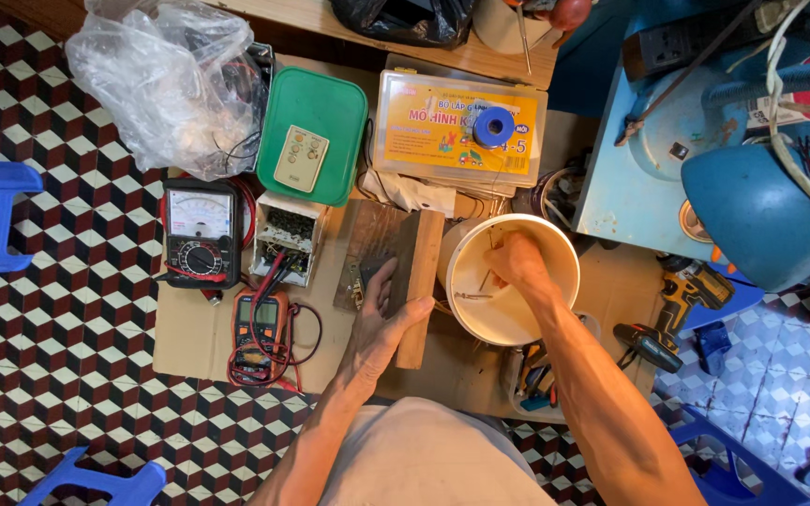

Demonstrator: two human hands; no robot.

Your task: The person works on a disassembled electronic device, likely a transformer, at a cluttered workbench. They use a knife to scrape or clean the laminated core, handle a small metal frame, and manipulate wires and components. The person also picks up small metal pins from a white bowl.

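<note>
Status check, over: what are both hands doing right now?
Left hand gripping the wooden block on the cardboard mat. Right hand down inside the white bucket, contents unclear. Orange multimeter beside the left wrist, not obstructing.

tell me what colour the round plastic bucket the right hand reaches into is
The round plastic bucket is white, seen in the head view.

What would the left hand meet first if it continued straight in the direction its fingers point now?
The left hand rests on a wooden block, fingers pointing away from the person. Straight on, past the block, it would probably first meet the crumpled white paper, then the clear plastic box with the orange label. Heights are unclear.
</note>
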